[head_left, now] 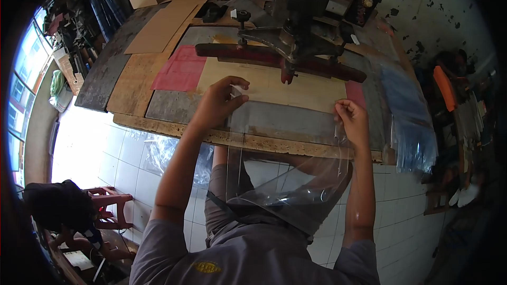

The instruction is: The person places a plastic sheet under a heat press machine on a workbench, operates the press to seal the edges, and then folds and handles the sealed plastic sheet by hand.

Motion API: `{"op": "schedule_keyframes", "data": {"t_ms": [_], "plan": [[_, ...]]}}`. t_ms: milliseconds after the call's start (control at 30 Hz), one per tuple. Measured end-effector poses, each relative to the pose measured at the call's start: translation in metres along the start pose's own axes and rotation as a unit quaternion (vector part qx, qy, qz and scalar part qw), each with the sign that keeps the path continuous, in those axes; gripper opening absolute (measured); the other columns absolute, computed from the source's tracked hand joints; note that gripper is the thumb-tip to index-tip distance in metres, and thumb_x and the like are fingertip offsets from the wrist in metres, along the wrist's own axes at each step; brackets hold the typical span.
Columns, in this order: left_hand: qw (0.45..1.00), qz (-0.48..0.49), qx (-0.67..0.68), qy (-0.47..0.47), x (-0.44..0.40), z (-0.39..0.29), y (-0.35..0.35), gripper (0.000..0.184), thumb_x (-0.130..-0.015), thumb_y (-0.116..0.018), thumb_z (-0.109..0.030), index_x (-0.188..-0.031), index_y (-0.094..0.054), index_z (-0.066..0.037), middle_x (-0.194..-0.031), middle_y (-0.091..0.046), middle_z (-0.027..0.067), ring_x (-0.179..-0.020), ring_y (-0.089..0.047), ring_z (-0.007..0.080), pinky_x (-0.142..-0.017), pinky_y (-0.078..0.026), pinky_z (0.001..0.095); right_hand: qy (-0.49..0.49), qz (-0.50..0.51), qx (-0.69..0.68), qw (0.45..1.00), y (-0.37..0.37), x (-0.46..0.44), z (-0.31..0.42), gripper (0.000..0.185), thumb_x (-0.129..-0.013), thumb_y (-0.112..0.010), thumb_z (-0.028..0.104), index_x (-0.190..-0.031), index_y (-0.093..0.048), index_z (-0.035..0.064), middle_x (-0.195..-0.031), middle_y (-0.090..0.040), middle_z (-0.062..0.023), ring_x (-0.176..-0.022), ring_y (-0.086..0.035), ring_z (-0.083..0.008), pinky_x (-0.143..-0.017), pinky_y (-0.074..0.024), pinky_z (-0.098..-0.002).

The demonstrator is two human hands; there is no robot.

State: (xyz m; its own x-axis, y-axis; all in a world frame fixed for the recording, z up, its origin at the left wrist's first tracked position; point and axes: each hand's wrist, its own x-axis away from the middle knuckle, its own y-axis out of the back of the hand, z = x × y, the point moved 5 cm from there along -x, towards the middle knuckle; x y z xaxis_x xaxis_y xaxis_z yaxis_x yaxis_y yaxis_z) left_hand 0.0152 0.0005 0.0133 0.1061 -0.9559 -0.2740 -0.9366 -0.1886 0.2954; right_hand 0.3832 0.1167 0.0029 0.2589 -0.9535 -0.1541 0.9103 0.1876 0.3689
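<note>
A clear plastic sheet (285, 182) hangs from the table's front edge across my lap, its upper part lying on the tabletop. At its left upper corner, my left hand (224, 100) has curled fingers with a bit of the film between them and the thumb. My right hand (353, 119) pinches the right upper corner between thumb and fingertips. Just beyond both hands lies a pale yellow board (280, 87), with a pink sheet (179, 68) at its left end. Above the board is the dark red bar (317, 65) of a metal press.
Brown cardboard (158, 29) covers the table's back left. Clear plastic sheets (409, 116) are stacked on the right, drooping over the edge. Crumpled plastic (169, 155) lies on the tiled floor. Another person (63, 211) is at lower left near a red stool (113, 203).
</note>
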Motion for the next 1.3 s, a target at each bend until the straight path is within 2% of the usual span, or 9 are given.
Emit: {"op": "schedule_keyframes", "data": {"t_ms": [133,233,333,533,633,733,833,1033,1300], "plan": [[0.997,-0.011,0.082,0.000,0.005,0.004,-0.002,0.040,-0.090,-0.074,0.002,-0.127,-0.058,0.000,-0.111,-0.068,0.0045,-0.094,-0.065,0.0067,-0.083,-0.053,0.0237,-0.020,0.013,-0.079,0.997,0.001,0.000,-0.013,0.017,-0.102,-0.066,0.015,-0.110,-0.070,0.0009,-0.088,-0.072,-0.0020,-0.070,-0.060,-0.0062,-0.063,-0.0448,-0.0215],[0.984,-0.014,0.173,0.042,0.006,-0.002,-0.001,0.044,-0.089,-0.075,0.004,-0.129,-0.058,0.000,-0.109,-0.069,0.0040,-0.097,-0.067,0.0091,-0.088,-0.054,0.0252,-0.021,0.018,-0.115,0.993,0.002,0.003,-0.013,0.017,-0.102,-0.067,0.015,-0.110,-0.070,0.0003,-0.089,-0.072,-0.0022,-0.071,-0.060,-0.0062,-0.065,-0.0447,-0.0210],[0.978,0.017,0.189,0.085,0.007,-0.006,0.002,0.043,-0.089,-0.075,0.004,-0.129,-0.058,-0.001,-0.104,-0.070,0.0029,-0.096,-0.068,0.0105,-0.088,-0.054,0.0251,-0.021,0.013,-0.121,0.992,0.003,0.005,-0.013,0.018,-0.102,-0.067,0.015,-0.111,-0.070,0.0001,-0.090,-0.072,-0.0026,-0.072,-0.060,-0.0061,-0.066,-0.0448,-0.0210],[0.981,0.059,0.153,0.102,0.012,0.004,-0.001,0.030,-0.095,-0.072,-0.004,-0.123,-0.061,-0.001,-0.108,-0.073,0.0069,-0.100,-0.070,0.0129,-0.090,-0.054,0.0275,-0.014,0.009,-0.121,0.992,0.005,0.006,-0.016,0.019,-0.102,-0.068,0.016,-0.111,-0.070,0.0002,-0.091,-0.072,-0.0027,-0.072,-0.060,-0.0061,-0.066,-0.0451,-0.0211],[0.972,0.068,0.206,0.088,0.010,-0.003,-0.004,0.024,-0.100,-0.067,-0.009,-0.122,-0.062,-0.001,-0.112,-0.074,0.0115,-0.102,-0.071,0.0146,-0.091,-0.054,0.0288,-0.015,0.005,-0.124,0.992,0.005,0.007,-0.015,0.019,-0.102,-0.068,0.017,-0.111,-0.070,0.0004,-0.090,-0.072,-0.0026,-0.072,-0.060,-0.0062,-0.066,-0.0451,-0.0211],[0.980,0.068,0.172,0.074,0.009,0.003,-0.003,0.025,-0.104,-0.060,-0.012,-0.125,-0.058,0.001,-0.107,-0.077,0.0139,-0.092,-0.073,0.0138,-0.078,-0.057,0.0284,-0.019,0.000,-0.127,0.992,0.006,0.007,-0.015,0.020,-0.102,-0.068,0.018,-0.112,-0.070,0.0007,-0.090,-0.072,-0.0027,-0.072,-0.060,-0.0063,-0.066,-0.0450,-0.0213],[0.977,0.057,0.165,0.125,0.012,-0.003,-0.002,0.028,-0.102,-0.065,-0.012,-0.127,-0.059,0.000,-0.098,-0.078,0.0097,-0.096,-0.069,0.0092,-0.084,-0.053,0.0248,-0.022,-0.004,-0.126,0.992,0.008,0.007,-0.017,0.020,-0.102,-0.067,0.018,-0.112,-0.070,0.0011,-0.089,-0.072,-0.0029,-0.072,-0.060,-0.0066,-0.066,-0.0450,-0.0217],[0.985,0.019,0.155,0.074,0.011,-0.008,-0.003,0.032,-0.100,-0.069,-0.010,-0.129,-0.060,0.000,-0.093,-0.077,0.0082,-0.089,-0.067,0.0056,-0.079,-0.051,0.0219,-0.004,0.001,-0.124,0.992,0.007,0.009,-0.011,0.021,-0.103,-0.065,0.019,-0.114,-0.070,0.0013,-0.089,-0.071,-0.0027,-0.073,-0.060,-0.0068,-0.065,-0.0443,-0.0221],[0.991,0.006,0.110,0.081,0.011,-0.009,-0.001,0.030,-0.097,-0.072,-0.009,-0.125,-0.065,-0.001,-0.090,-0.076,0.0057,-0.086,-0.065,0.0041,-0.076,-0.051,0.0214,0.010,0.009,-0.115,0.993,0.008,0.009,-0.006,0.026,-0.104,-0.064,0.020,-0.123,-0.068,0.0021,-0.090,-0.072,-0.0026,-0.074,-0.060,-0.0064,-0.066,-0.0438,-0.0215]]}}
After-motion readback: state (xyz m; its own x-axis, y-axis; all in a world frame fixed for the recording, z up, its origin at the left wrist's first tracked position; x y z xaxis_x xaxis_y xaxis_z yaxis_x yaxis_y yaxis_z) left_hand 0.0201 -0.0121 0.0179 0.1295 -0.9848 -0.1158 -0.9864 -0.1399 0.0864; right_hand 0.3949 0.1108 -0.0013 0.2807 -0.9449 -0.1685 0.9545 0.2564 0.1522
